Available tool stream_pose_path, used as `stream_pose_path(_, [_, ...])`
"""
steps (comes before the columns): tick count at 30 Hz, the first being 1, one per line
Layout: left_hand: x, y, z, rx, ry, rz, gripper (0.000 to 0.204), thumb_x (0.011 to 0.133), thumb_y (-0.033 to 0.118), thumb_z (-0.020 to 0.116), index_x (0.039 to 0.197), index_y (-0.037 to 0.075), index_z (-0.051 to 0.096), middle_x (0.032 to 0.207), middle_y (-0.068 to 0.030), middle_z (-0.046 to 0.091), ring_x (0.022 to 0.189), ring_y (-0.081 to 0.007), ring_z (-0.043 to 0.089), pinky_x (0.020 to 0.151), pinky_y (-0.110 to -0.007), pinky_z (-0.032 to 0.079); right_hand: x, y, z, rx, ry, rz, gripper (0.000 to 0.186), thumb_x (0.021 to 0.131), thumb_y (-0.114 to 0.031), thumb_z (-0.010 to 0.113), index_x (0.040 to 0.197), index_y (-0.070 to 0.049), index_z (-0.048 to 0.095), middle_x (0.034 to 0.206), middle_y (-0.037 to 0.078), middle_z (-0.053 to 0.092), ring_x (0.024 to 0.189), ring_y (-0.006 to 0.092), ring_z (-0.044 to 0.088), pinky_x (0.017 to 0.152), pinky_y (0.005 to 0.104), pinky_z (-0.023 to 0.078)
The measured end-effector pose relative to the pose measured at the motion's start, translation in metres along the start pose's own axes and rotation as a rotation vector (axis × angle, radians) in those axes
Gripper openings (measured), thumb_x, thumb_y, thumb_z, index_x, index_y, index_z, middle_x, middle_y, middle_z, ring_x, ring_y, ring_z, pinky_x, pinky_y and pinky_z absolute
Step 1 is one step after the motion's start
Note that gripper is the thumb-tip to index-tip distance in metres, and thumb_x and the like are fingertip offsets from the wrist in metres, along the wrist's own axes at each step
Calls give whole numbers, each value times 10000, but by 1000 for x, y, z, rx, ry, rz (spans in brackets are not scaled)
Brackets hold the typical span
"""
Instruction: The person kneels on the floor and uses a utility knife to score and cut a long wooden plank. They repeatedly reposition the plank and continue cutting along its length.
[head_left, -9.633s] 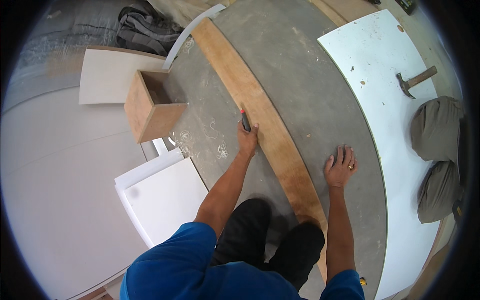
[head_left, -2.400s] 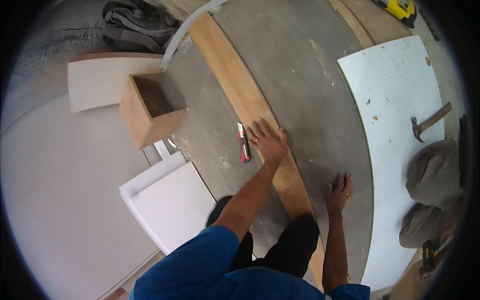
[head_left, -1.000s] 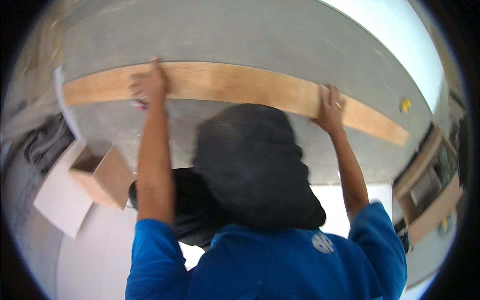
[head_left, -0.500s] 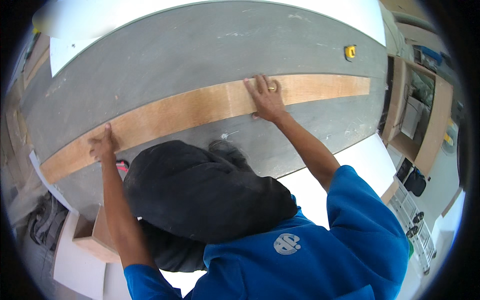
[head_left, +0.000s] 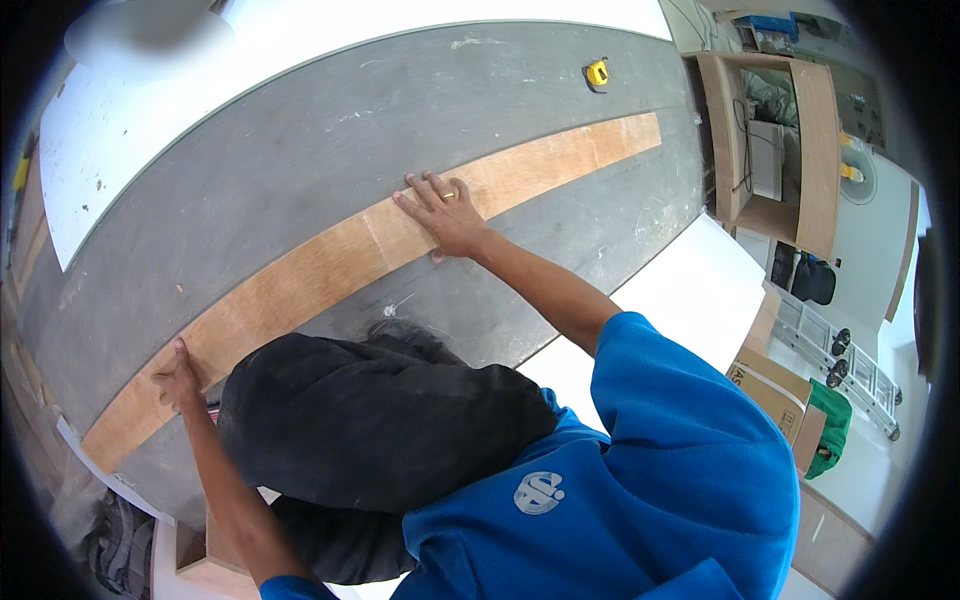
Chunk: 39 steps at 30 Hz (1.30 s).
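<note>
A long, thin plywood strip (head_left: 300,282) lies flat on a grey sheet (head_left: 290,165), running from lower left to upper right. Close to its left end, my left hand (head_left: 180,380) grips it, index finger stretched over the face and the rest at the near edge. My right hand (head_left: 447,218), with a ring on one finger, spans the strip around its middle, fingertips at the far edge and thumb at the near one. Beside my left wrist a small red-and-black item (head_left: 213,410) is mostly hidden by my bent leg.
A yellow tape measure (head_left: 597,74) rests on the grey sheet beyond the strip's right end. White board (head_left: 690,280) shows under the sheet. To the right are an open wooden cabinet frame (head_left: 818,160), a ladder (head_left: 868,385) and a cardboard box (head_left: 768,398). A wooden box (head_left: 215,575) stands lower left.
The view has turned, so the strip and sheet now slope more steeply and the tape measure appears further left. Both hands stay on the strip; it shows no clear shift on the sheet.
</note>
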<state>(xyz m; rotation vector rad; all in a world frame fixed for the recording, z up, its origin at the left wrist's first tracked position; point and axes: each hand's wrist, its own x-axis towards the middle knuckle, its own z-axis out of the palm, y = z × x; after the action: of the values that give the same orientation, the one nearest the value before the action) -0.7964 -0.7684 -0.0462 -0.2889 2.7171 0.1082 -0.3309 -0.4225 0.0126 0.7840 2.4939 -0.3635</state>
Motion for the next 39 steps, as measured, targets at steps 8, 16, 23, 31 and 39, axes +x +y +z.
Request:
stream_pose_path(8, [3,-2,-4,-12,-20,3,1381,596,813,751,1592,71,147,1554,-375,124,1389,-620,221,1130,-636,269,1,3,2,3,30,-38,1336,507,-385,953,1591,-250,184,1600,116,269,1461,347,265,1134,552,273])
stream_pose_path(16, [6,1,-9,45,-33,-7,1360,614,799,751,1595,82,140,1566,-369,110,1407,-599,212,1139,-623,268,3,-1,-2,14,63,-56,1328,481,-361,958,1578,-216,223,1551,127,330,1450,357,282,1123,545,281])
stream_pose_path(23, [-17,12,2,66,-88,24,1379,612,831,719,1595,71,121,1565,-378,104,1407,-592,222,1144,-618,262,-14,13,-1,16,23,9,1354,484,-356,962,1588,-226,190,1566,135,309,1458,365,272,1129,553,274])
stream_pose_path(31, [44,-66,50,134,10,107,1157,788,717,659,1574,25,168,1596,-291,189,1478,-500,130,1191,-591,121,31,-12,23,179,50,-9,1166,577,-240,936,1523,-80,274,1509,226,360,1413,433,319,1157,551,270])
stream_pose_path(39, [-34,12,-32,-289,-44,-66,1354,619,527,907,1585,44,91,1609,-304,7,1480,-537,-43,1205,-579,177,21,-9,45,-194,136,-11,745,969,-428,503,1600,-184,191,1611,155,246,1506,340,198,1142,571,254])
